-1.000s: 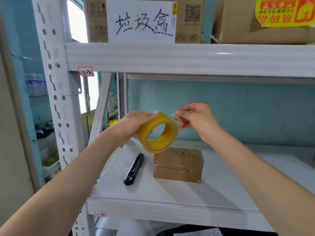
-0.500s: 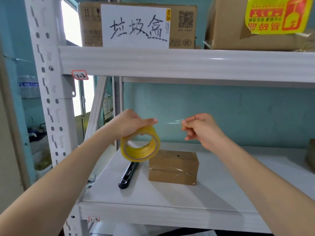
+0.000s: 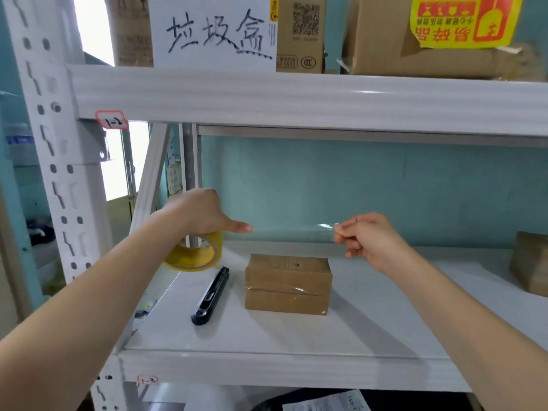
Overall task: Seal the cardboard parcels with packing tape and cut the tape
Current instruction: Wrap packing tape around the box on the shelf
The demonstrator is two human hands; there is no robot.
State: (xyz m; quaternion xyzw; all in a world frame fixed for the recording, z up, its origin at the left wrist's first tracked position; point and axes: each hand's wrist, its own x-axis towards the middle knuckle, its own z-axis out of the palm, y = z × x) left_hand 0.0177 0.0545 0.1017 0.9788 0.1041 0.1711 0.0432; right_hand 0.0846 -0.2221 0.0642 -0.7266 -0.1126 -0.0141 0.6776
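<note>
A small brown cardboard parcel (image 3: 287,282) sits on the white shelf (image 3: 370,327), with clear tape across its front. My left hand (image 3: 199,213) grips a yellow roll of packing tape (image 3: 194,256) above the shelf's left side, index finger pointing right. My right hand (image 3: 369,241) pinches the free end of the clear tape strip (image 3: 292,231), which stretches level between both hands above the parcel. A black utility knife (image 3: 211,295) lies on the shelf to the parcel's left.
A second brown parcel (image 3: 530,262) sits at the shelf's right edge. The white upright post (image 3: 56,173) stands at left. The upper shelf beam (image 3: 296,99) carries large cartons and a handwritten sign (image 3: 212,32). Papers lie below the shelf.
My hands have moved apart, pulling a much longer strip off the roll. The left hand lowered the roll leftward; the right hand moved right.
</note>
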